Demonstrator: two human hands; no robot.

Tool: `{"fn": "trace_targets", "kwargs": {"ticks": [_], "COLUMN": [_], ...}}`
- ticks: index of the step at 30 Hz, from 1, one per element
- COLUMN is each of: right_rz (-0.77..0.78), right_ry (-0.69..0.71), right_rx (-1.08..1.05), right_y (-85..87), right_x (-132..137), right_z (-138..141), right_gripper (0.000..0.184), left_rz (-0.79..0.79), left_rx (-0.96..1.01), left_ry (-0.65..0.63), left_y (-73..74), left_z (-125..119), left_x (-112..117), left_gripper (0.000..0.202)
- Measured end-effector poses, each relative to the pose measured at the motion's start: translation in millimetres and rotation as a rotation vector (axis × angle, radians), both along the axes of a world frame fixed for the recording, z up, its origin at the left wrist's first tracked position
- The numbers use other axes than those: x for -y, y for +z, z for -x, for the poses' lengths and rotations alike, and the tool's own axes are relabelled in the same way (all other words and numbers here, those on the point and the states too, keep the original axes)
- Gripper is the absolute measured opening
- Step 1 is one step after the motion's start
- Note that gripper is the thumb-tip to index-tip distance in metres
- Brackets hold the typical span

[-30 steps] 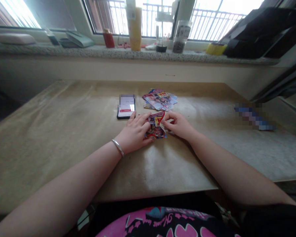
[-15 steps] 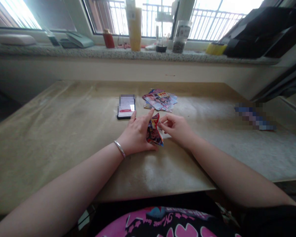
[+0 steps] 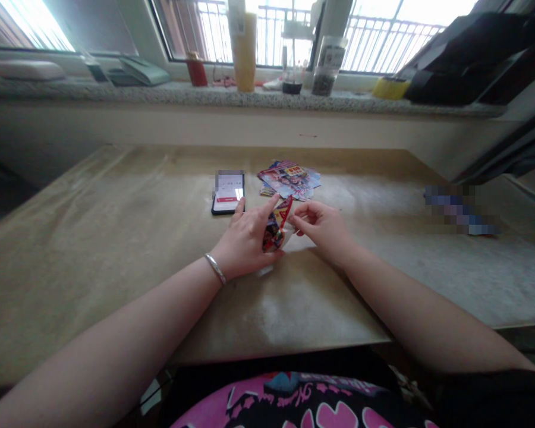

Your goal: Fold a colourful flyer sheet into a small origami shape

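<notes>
My left hand (image 3: pixel 246 239), with a silver bangle on the wrist, rests on the tan table (image 3: pixel 116 249) and grips a colourful printed card (image 3: pixel 275 227) that is bent and stands up on edge. My right hand (image 3: pixel 321 226) is closed in a pinch on the card's upper right corner. Both hands meet at the table's middle. A loose pile of similar colourful cards (image 3: pixel 289 179) lies just behind them, untouched.
A phone (image 3: pixel 227 193) with a lit screen lies face up left of the card pile. A blurred blue object (image 3: pixel 459 211) lies at the right. Bottles, jars and a yellow container (image 3: pixel 244 50) stand along the stone windowsill (image 3: pixel 160 95) behind the table.
The card lay nearly flat under both hands a second ago. It has since been folded and lifted upright, and my right hand has shifted slightly up along its edge.
</notes>
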State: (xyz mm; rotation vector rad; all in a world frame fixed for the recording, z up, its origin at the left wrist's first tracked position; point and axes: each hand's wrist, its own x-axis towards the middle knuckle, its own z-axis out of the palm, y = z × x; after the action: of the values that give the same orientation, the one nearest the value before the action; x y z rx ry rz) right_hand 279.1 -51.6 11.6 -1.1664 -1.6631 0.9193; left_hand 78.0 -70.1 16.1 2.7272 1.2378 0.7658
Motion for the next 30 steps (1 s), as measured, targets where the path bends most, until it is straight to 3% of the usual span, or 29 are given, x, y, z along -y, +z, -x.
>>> {"fn": "trace_targets", "kwargs": {"ticks": [4, 7, 10, 15, 24, 30], "right_rz": [-0.023, -0.068, -0.175, -0.369, -0.426, -0.441], "right_ry": [-0.015, -0.013, 0.039, 0.158, 0.07, 0.054], "right_rx": [-0.062, -0.048, 0.018, 0.122, 0.143, 0.118], "right_y": [1.1, 1.3, 1.8, 4.9, 1.4, 0.7], "right_x": [0.1, 1.1, 3.0, 6.3, -0.8, -1.4], "right_z": [0.3, -0.6, -2.3, -5.0, -5.7, -5.1], "right_gripper": [0.032, 0.025, 0.012, 0.015, 0.003, 0.003], "left_rz": [-0.029, -0.06, -0.08, -0.066, -0.105, -0.104], "left_rx": [0.029, 0.067, 0.119, 0.165, 0.201, 0.174], "left_ry": [-0.005, 0.008, 0.017, 0.012, -0.017, -0.01], "left_y": [-1.0, -0.7, -0.7, -0.6, -2.2, -3.1], "left_z": [-0.5, -0.6, -0.5, 0.7, 2.5, 3.1], "left_x": [0.9, 0.2, -1.0, -2.6, -7.3, -8.3], "left_gripper": [0.104, 0.102, 0.1, 0.091, 0.08, 0.091]}}
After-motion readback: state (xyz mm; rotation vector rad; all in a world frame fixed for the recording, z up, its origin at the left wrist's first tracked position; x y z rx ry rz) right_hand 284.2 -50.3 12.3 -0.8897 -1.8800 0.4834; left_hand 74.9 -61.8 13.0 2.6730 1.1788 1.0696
